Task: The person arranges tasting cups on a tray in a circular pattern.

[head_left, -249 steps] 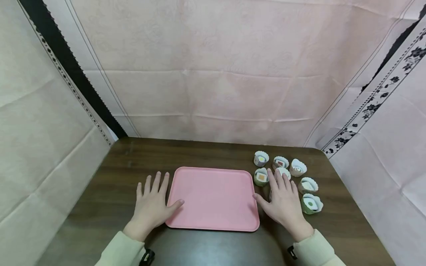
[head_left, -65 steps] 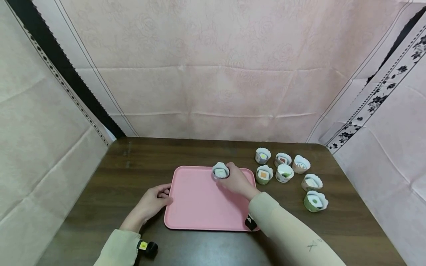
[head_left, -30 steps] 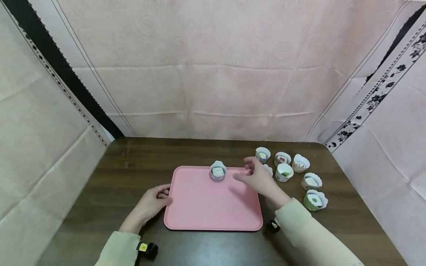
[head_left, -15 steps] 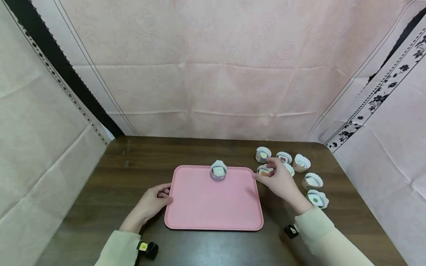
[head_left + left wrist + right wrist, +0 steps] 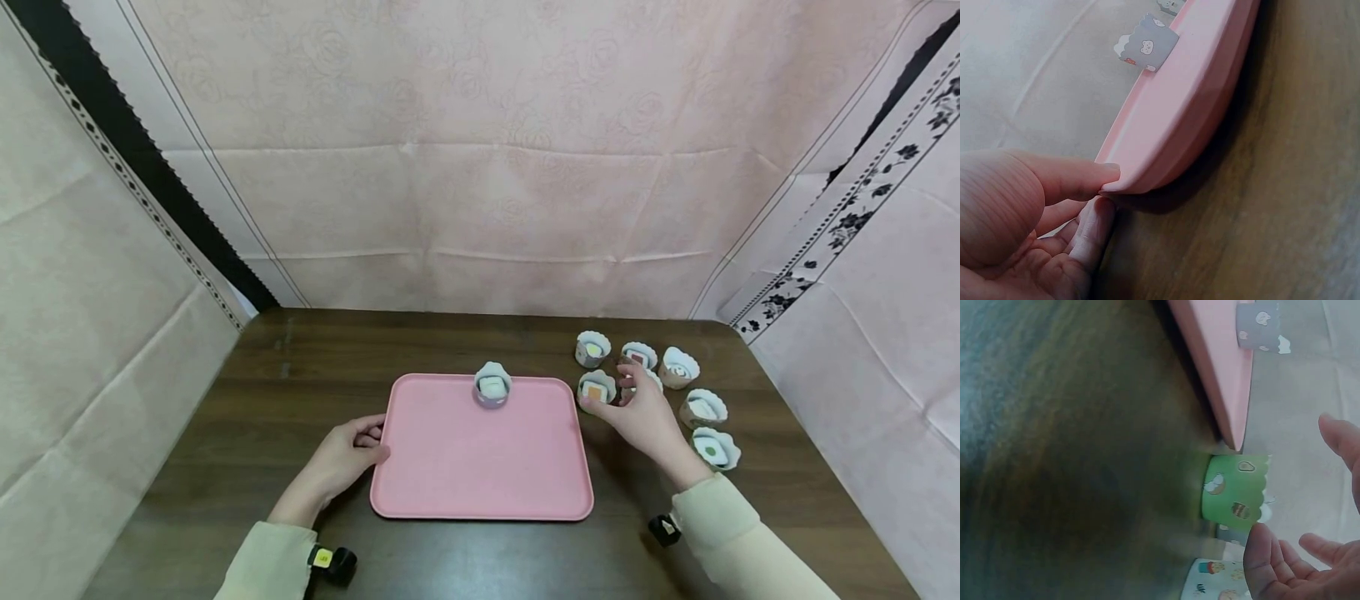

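My left hand (image 5: 339, 458) pinches the left rim of a pink tray (image 5: 480, 458); in the left wrist view the thumb lies on top and a finger beneath. A grey paper baking cup (image 5: 492, 388) stands upright at the tray's far edge, a pale piece inside. Past the tray's right side, my right hand (image 5: 648, 421) hovers with thumb and fingers spread around a green paper baking cup (image 5: 1232, 494), which holds a white piece with an orange square. In the right wrist view a gap shows between thumb and cup; the fingertips are close to its rim, contact unclear.
Several more filled baking cups stand around the right hand: a grey one (image 5: 592, 349) behind, a beige one (image 5: 678, 368) at far right, a green one (image 5: 715, 448) beside the wrist. The brown wooden table (image 5: 247, 442) meets pale cloth (image 5: 465, 225) at the back.
Both hands lay spread beside the tray at first. Later the right hand set the grey baking cup on the tray, released it and moved right to the green cup. The left hand took the rim.
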`<state>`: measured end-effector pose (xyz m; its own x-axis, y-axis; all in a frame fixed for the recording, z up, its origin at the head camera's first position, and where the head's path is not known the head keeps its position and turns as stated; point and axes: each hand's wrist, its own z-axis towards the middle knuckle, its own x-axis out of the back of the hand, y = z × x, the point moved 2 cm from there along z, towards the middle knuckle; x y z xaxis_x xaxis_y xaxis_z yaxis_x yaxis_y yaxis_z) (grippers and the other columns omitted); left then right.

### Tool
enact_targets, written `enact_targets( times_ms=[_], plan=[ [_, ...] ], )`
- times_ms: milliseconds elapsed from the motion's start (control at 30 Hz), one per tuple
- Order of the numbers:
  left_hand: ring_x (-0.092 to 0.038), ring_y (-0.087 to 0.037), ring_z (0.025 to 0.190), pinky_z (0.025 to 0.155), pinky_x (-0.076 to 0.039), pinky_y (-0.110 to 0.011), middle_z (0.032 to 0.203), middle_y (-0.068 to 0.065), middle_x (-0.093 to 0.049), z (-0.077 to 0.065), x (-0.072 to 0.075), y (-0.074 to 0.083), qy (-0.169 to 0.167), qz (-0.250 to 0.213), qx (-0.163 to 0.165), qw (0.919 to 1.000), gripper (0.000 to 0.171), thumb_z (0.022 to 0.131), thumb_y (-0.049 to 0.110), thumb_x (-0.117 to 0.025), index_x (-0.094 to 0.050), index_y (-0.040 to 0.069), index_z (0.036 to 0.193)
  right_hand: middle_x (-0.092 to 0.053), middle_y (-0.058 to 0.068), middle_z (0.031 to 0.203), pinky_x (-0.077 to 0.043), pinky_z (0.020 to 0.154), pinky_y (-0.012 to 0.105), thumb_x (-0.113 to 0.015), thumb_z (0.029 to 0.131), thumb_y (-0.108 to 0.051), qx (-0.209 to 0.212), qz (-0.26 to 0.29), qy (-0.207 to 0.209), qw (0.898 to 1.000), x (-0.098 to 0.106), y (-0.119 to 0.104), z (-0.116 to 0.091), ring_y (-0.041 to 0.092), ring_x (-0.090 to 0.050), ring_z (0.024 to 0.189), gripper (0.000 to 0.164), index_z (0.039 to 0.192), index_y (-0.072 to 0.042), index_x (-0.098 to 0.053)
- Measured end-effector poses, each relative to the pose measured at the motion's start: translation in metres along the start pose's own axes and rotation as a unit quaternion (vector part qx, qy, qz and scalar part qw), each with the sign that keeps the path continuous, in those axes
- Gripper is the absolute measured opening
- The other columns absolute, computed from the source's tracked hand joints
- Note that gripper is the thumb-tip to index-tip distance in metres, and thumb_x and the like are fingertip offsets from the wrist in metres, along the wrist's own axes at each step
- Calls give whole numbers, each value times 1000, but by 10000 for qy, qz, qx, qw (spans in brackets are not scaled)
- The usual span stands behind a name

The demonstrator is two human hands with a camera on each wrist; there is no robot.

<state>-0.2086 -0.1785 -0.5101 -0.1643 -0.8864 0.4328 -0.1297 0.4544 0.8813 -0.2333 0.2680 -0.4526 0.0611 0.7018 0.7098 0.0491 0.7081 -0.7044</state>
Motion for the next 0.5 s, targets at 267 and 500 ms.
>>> enact_targets(
  times_ms=[267,500],
  plan=[
    [-57,-20,94,75,-51,-31,107,-8,-58,0,0,-1,-43,30,79,10000,54,85,9,-71,-53,6,136,-45,26,135,-49,84,49,-76,73,-59,-179,-143,-157,9996,-7,8,4,36,-55,107,105,146,0,-29],
    [-57,-21,94,74,-51,-30,107,-9,-58,1,1,2,-22,26,-22,10000,54,85,10,-72,-53,5,136,-43,26,137,-43,94,55,-77,76,-53,-123,-226,-216,9994,-11,10,10,40,-47,121,104,148,1,-25]
  ],
)
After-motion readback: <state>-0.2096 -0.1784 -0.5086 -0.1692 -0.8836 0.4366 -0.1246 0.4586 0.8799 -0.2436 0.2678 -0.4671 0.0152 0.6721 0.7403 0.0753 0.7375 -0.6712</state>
